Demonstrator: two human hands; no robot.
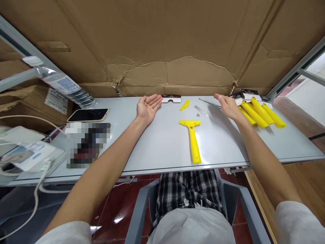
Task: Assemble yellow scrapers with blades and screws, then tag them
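My left hand [149, 109] is open, palm up and fingers stretched out, beside a black-and-white card label [171, 98] at the table's back. My right hand [227, 105] is held open, fingers pointing left and partly seen edge-on. A thin metal rod [209, 102] runs under or behind it; its near end is hidden. Between the hands lie a yellow scraper handle [193, 142] with a wide head, a small yellow wedge-shaped piece [185, 105], a flat metal blade [202, 111] and several tiny screws [198, 115].
Several yellow handles [261, 113] with card labels lie at the right. A phone [88, 115], a tilted water bottle [66, 83] and white cables [42, 179] are at the left. Cardboard [172, 40] walls off the back of the white table [157, 149].
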